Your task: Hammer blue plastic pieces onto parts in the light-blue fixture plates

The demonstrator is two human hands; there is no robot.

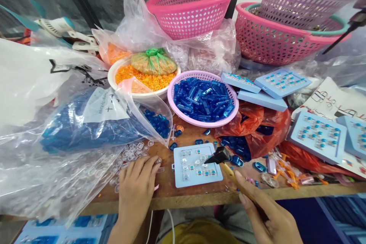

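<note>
My right hand (265,213) grips a small hammer (219,155) by its yellow handle. The dark hammer head hangs over the right part of a light blue tray (178,179), which lies on the wooden table. On this tray sit several clear plastic pieces (185,167), some with blue centres. To the tray's left, my left hand (139,179) rests on the table with its fingers bent down and close together; what is under the fingertips is hidden. Loose clear plastic rings (134,150) lie just beyond that hand.
A lilac basket (203,124) holds blue plastic pieces; a white bowl (113,78) holds orange ones. Blue trays (318,137) with pieces stand at right. A red plastic bag (265,137), pink basket (194,19) and clear bags (91,122) crowd around. The table's front edge (200,198) is close.
</note>
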